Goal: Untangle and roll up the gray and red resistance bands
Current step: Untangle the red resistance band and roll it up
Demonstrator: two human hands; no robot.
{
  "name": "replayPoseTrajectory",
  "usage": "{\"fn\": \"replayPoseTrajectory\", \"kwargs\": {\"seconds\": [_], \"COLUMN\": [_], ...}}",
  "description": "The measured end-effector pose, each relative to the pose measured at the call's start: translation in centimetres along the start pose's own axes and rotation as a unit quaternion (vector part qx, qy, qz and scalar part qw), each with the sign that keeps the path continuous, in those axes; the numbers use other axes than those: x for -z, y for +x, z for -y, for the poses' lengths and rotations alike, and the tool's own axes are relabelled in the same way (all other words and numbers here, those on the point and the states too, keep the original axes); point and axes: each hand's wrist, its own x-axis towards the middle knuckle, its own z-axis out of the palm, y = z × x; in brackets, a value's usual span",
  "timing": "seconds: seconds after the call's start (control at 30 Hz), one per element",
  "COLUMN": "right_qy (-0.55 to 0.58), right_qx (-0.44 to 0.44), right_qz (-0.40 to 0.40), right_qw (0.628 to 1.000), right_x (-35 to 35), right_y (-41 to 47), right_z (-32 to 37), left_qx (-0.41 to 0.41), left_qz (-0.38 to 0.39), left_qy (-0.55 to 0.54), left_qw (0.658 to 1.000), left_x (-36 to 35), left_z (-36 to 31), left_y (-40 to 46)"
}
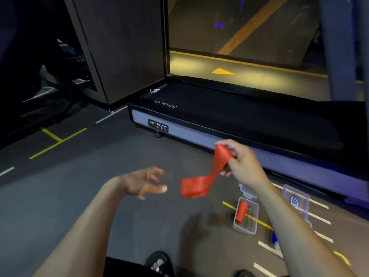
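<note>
Your sandalled foot [158, 263] stands at the bottom edge of the view, on the dark gym floor [69, 196], and everything else is best placed from the clear plastic box [246, 216] down by your right forearm. That box already holds a rolled red band [241, 211]; a second clear container [295, 198] sits just beyond it to the right, and what looks like a lid shows past its far end, partly hidden by your arm.

Up and to the left of the box, your left hand [144, 183] hangs free, fingers spread and loosely curled, gripping nothing. Above the box, your right hand [238, 160] pinches the top end of the loose red band [203, 178], thumb and fingers closed on it. From there the strip drops with a twist in it and ends in a broad flap reaching toward your left hand. No gray band shows anywhere in view.

For a tidy roll, I would bring the left hand in to catch that lower flap and take out the twist, so the strip hangs flat. Then pull it lightly taut between both hands, and start the roll from one end with the edges lined up; a slack or twisted start will likely make a lopsided roll.

Beyond the box lies the treadmill [239, 116], with a lit strip of floor carrying a yellow arrow [222, 71] behind it.
</note>
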Motion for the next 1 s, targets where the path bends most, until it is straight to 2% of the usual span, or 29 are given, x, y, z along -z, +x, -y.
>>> {"fn": "replayPoseTrajectory", "kwargs": {"seconds": [0.03,0.07,0.13,0.27,0.37,0.53,0.63,0.77,0.9,1.0], "right_qy": [-0.070,-0.133,-0.211,-0.252,-0.250,-0.255,-0.202,-0.125,-0.070,-0.061], "right_qx": [0.025,0.050,0.084,0.101,0.098,0.069,0.036,0.033,0.032,0.021], "right_qz": [0.040,0.078,0.120,0.083,0.049,0.057,0.076,0.092,0.150,0.130], "right_qw": [0.996,0.987,0.966,0.959,0.962,0.963,0.976,0.987,0.986,0.989], "right_x": [-0.3,-0.6,-1.1,-0.9,-0.4,-0.2,-0.2,-0.5,-0.1,0.0], "right_y": [-0.1,-0.2,-0.3,-0.1,-0.1,-0.4,-0.6,0.0,0.3,0.5], "right_z": [0.1,0.2,0.3,0.3,0.0,0.2,0.5,0.3,0.0,0.1], "left_qx": [-0.003,-0.033,-0.127,-0.229,-0.262,-0.307,-0.313,-0.323,-0.330,-0.336], "left_qz": [-0.002,-0.038,-0.103,-0.036,-0.011,-0.063,-0.073,-0.086,-0.140,-0.183], "left_qy": [0.019,0.010,-0.064,-0.134,-0.130,-0.105,-0.111,-0.110,-0.103,-0.066], "left_qw": [1.000,0.999,0.985,0.964,0.956,0.944,0.940,0.936,0.928,0.922], "left_x": [-0.3,-0.7,-1.6,-4.1,-5.7,-6.0,-5.7,-5.5,-4.6,-4.2], "left_z": [-0.1,-0.5,-2.2,-6.1,-7.1,-7.4,-7.4,-7.3,-7.1,-7.3], "left_y": [0.2,0.5,1.0,1.2,1.5,2.1,2.0,1.8,1.9,1.9]}}
